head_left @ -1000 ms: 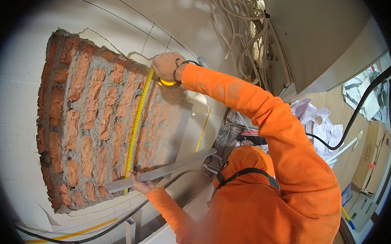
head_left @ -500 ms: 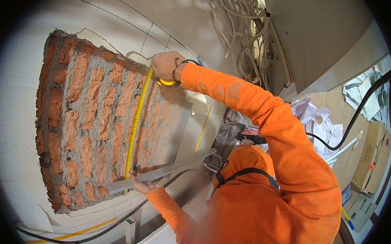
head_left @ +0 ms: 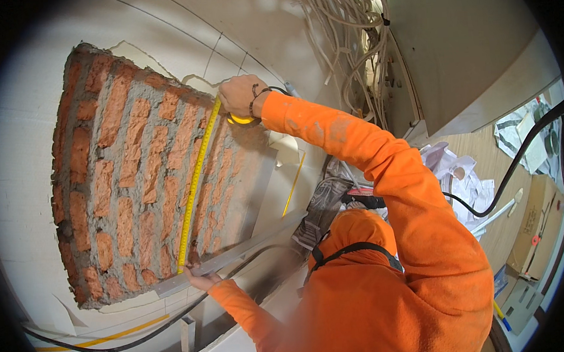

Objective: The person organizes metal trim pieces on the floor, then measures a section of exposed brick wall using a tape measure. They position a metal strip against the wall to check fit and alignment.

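My right hand (head_left: 243,95) is closed round a yellow tape measure (head_left: 239,119) at the upper edge of a rough patch of bare brick wall (head_left: 129,177). The yellow blade (head_left: 195,187) is pulled out across the bricks, down to my left hand (head_left: 203,280). The left fingers are closed at the blade's lower end. Beside that hand a long, flat grey strip (head_left: 244,251), metal-looking, lies along the lower edge of the bricks. My left hand overlaps part of it. Both my arms wear orange sleeves.
Coiled pale cables (head_left: 350,26) hang at top centre beside a large pale panel (head_left: 467,51). A black cable (head_left: 131,344) runs along the lower left. Crumpled white material (head_left: 464,182) and a cardboard box (head_left: 536,226) lie at the right. Dark pencil lines (head_left: 217,42) mark the wall.
My left hand has moved slightly down, with the tape's end now at its fingers. The grey strip has shifted lower. My right hand has stayed in place.
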`<action>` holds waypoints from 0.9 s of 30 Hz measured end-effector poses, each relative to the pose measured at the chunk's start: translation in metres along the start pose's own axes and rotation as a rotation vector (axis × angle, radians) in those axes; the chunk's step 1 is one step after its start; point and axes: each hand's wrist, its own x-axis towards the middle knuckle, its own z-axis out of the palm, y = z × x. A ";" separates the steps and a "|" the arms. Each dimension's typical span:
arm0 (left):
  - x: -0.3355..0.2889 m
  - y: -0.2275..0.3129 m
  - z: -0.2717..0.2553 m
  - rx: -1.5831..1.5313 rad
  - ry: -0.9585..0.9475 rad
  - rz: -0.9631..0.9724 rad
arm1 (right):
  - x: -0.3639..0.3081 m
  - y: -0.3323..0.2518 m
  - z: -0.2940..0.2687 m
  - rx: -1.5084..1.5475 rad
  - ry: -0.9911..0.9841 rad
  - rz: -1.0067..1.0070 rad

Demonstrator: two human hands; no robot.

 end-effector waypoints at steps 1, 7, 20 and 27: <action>-0.001 0.000 0.001 -0.006 0.012 -0.004 | -0.001 -0.001 -0.001 -0.006 0.001 0.007; 0.007 -0.003 -0.016 0.020 0.027 0.032 | -0.001 -0.002 -0.001 -0.005 0.009 0.005; 0.022 0.002 -0.045 0.110 0.158 0.085 | 0.000 -0.003 -0.001 -0.013 0.015 0.016; 0.012 0.008 -0.045 0.193 0.225 0.060 | 0.000 0.000 0.002 -0.006 0.009 -0.008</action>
